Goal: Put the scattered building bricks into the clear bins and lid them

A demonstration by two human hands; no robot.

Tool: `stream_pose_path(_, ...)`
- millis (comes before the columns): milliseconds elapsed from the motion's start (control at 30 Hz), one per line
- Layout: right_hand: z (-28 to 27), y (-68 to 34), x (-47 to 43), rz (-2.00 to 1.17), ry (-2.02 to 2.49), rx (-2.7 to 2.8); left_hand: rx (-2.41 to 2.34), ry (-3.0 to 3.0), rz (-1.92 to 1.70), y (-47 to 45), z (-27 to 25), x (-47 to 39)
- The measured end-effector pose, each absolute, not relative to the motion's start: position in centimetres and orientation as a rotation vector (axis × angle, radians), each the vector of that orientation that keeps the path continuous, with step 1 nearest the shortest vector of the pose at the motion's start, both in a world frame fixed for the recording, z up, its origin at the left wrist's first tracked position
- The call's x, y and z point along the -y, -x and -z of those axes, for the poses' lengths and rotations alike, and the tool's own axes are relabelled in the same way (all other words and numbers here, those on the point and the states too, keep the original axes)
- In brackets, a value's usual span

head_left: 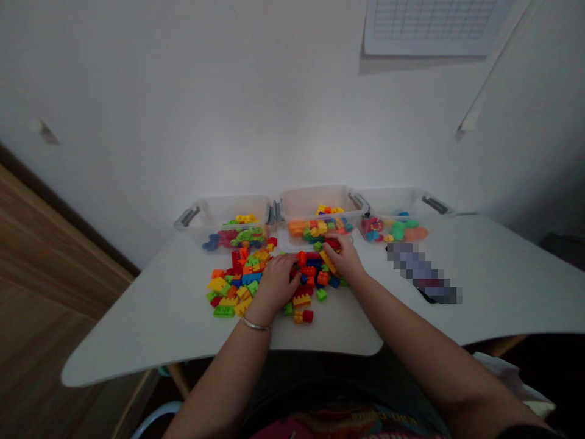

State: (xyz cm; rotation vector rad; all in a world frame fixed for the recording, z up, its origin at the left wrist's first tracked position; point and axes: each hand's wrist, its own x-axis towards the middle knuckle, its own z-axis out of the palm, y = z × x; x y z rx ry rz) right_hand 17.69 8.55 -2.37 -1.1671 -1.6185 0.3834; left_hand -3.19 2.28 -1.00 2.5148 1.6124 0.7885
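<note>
Left hand (276, 283), centre of the frame: is spreading over the toy blocks (251, 278), thumb standing apart from bent fingers; whether it is gripping one, cannot tell. Bracelet (256, 326): is circling its wrist. Right hand (345, 259), just right of centre: is curling beside a long yellow block (327, 261); its grip, too, cannot be told. Toy blocks, mixed colours: are lying loose across the middle of the white counter (159, 317). Three clear bins (311, 201), behind: are standing in a row, holding colourful pieces. Pixelated flat item (420, 271): is lying right of centre.
</note>
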Motion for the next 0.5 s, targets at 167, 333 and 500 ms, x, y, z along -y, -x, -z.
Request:
stream_pose_path(167,1.6,-18.6,-8.1,-0.395,1.139,1.677,-1.614,-2.51,-0.806,3.2,1.1,-2.3)
stream_pose_path(333,0.8,-21.5,-7.7,-0.409,1.309,1.681,-1.62,-2.529,-0.775,3.1,0.8,-2.2)
stream_pose_path(500,1.5,-23.7,-6.2,-0.254,1.408,1.914,-1.617,-2.536,-0.766,3.1,0.6,-2.1)
